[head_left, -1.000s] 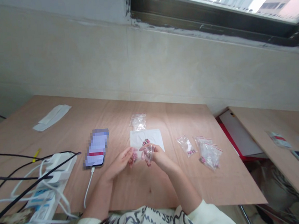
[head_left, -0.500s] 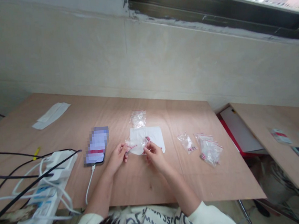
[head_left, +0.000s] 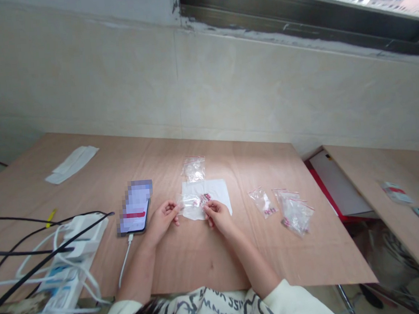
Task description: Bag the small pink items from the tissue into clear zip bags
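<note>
A small clear zip bag [head_left: 188, 202] sits between the person's left hand [head_left: 162, 221] and right hand [head_left: 217, 218], over a white paper sheet [head_left: 215, 190] on the wooden surface [head_left: 188, 260]. Its long axis runs crosswise from one hand to the other. The left fingers [head_left: 173, 209] curl inward and appear clenched on the bag's left end. The right fingers [head_left: 209, 209] are bent at the pink-and-white contents [head_left: 204, 199] near the other end, though it cannot be told whether they grip or only touch. Those contents lie much nearer the right hand than the left. Beyond the sheet lies another clear bag [head_left: 194, 169], and two more [head_left: 262, 202] [head_left: 296, 216] lie well to the right, with pink-marked contents. To the left, a phone [head_left: 135, 206] with a pixelated screen is connected to a white cable [head_left: 125, 260]. Red strips edge the bags, but no brand or writing can be read on them, and the pink markings are too small to make out.
</note>
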Available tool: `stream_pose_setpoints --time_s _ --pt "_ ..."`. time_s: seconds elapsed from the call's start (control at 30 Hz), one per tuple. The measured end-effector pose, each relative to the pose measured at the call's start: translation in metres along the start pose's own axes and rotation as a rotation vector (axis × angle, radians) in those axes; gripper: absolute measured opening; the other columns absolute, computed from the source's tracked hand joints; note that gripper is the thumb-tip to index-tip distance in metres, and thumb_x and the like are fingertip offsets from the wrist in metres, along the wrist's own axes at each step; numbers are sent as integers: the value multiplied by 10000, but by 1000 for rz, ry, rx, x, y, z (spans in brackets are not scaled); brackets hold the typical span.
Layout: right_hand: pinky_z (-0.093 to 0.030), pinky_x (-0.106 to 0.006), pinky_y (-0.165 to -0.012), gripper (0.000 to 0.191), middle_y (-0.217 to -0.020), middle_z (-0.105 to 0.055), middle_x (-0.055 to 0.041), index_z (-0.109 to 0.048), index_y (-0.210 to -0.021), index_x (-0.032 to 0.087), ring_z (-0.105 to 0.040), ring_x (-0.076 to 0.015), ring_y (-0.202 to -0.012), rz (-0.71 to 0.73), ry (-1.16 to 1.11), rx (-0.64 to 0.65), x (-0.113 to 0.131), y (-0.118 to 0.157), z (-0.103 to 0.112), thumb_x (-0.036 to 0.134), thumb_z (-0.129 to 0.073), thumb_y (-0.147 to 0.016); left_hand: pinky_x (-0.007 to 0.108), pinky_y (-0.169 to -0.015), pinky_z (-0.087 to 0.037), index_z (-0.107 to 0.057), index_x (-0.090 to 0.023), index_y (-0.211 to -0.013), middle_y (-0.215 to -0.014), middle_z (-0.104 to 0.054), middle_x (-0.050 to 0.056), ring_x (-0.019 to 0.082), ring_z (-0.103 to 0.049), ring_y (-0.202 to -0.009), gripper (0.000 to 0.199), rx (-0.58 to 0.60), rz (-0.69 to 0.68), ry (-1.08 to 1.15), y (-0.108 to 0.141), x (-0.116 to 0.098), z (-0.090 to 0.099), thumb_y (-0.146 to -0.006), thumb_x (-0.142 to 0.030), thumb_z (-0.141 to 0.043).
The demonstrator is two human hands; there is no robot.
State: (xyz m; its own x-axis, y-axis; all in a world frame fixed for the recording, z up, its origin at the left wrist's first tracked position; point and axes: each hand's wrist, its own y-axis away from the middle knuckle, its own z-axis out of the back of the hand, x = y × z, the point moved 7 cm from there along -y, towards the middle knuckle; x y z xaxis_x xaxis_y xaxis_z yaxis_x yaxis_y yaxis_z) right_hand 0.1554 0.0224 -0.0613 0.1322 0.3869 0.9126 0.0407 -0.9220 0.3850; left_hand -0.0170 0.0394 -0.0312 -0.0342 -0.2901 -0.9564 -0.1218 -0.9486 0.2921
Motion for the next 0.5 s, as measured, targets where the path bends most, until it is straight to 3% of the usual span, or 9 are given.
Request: stream_pose_setpoints --time_s 0.3,0.5 --pt "-272 -162 -205 315 -406 -496 91 -451 -694 180 -352 -49 -229 -15 -47 -14 -4 -2 3 455 -580 -611 127 -275 -342 -387 -193 -786 -527 -436 -95 45 -409 -351 256 92 12 -118 -1 -6 -10 -741 -427 -480" --pt "-251 -158 -196 315 -391 -488 93 -450 -689 178 -337 -47 -221 -16 -64 -26 -2 -2 3 455 -579 -616 108 -255 -295 -368 -199 -790 -518 -407 -109 26 -349 -317 228 129 -21 -112 -3 -23 -23 -757 -406 -460"
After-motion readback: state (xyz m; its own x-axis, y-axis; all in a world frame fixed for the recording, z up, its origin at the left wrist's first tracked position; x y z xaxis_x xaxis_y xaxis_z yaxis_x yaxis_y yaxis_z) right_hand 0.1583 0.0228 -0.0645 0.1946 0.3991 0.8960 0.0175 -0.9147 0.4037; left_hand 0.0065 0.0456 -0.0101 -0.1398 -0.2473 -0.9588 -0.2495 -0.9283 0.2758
